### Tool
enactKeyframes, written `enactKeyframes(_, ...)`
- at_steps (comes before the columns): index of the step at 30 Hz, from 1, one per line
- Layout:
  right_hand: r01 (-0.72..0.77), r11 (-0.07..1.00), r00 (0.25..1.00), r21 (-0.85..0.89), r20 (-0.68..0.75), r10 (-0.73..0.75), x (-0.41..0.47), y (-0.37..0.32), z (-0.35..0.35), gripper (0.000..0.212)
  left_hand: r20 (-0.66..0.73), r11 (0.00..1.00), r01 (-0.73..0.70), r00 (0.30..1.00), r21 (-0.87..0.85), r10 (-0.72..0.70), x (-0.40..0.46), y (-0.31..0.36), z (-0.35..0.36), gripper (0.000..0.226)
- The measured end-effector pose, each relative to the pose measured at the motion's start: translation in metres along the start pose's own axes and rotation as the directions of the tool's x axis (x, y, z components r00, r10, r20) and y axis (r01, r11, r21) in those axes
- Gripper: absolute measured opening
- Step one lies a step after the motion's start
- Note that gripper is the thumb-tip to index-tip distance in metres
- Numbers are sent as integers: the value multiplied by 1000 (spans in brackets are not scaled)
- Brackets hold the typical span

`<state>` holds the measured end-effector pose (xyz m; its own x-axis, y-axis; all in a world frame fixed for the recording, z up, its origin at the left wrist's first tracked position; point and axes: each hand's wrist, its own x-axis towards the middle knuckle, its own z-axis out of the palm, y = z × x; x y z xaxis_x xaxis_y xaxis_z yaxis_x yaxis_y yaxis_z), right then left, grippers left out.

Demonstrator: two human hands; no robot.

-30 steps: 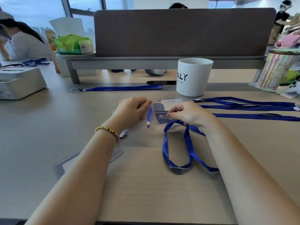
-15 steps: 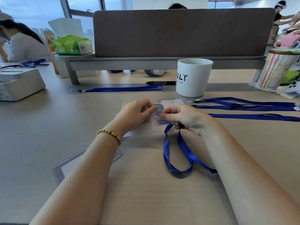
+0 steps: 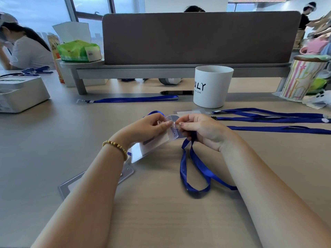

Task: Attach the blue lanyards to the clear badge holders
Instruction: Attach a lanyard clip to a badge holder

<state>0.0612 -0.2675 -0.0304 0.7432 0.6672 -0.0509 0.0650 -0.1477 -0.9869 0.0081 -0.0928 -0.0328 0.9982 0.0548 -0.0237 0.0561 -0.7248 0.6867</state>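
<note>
My left hand pinches the top edge of a clear badge holder, which slants down to the left above the table. My right hand pinches the clip end of a blue lanyard right at the holder's slot; its ribbon loops on the table below my right wrist. The clip itself is mostly hidden by my fingertips. Another clear holder lies flat under my left forearm. More blue lanyards lie at the right, and one lanyard stretches across further back.
A white cup stands just behind my hands. A grey desk divider on a riser closes the back. A white box sits at the left, a striped jar at the right. A person sits far left.
My hands have come together: the left lifted the badge holder off the table and tilted it, and the right brought the lanyard clip up to its top edge.
</note>
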Motion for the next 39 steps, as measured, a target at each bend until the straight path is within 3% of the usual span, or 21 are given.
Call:
enactKeyframes(6,62,998,996,-25,-56,-63,-1,-1,6,12,-66,997,-25,998,-67,21,-2,5,-4,47)
enactKeyframes(11,33,999,998,18,-59,-32,0,-3,11,16,-71,998,13,997,-64,-18,-1,4,-8,36)
enactKeyframes(16,41,971,986,-236,-150,-78,2,-1,10,22,-61,999,27,998,-29,-28,-2,5,-5,33)
enactKeyframes(24,26,989,991,-145,-129,-45,1,-1,9,19,-70,1000,9,997,-15,-10,-4,6,-6,28)
enactKeyframes(29,-70,967,997,-247,-44,61,0,1,9,6,-105,1000,-20,994,15,21,-1,6,-3,25)
enactKeyframes(33,-148,961,986,-233,-115,124,1,1,9,10,-115,999,-33,993,39,37,0,5,-2,27)
enactKeyframes(39,-90,930,987,-356,-154,36,-2,-2,9,7,-89,998,-42,995,50,46,-2,7,-2,24)
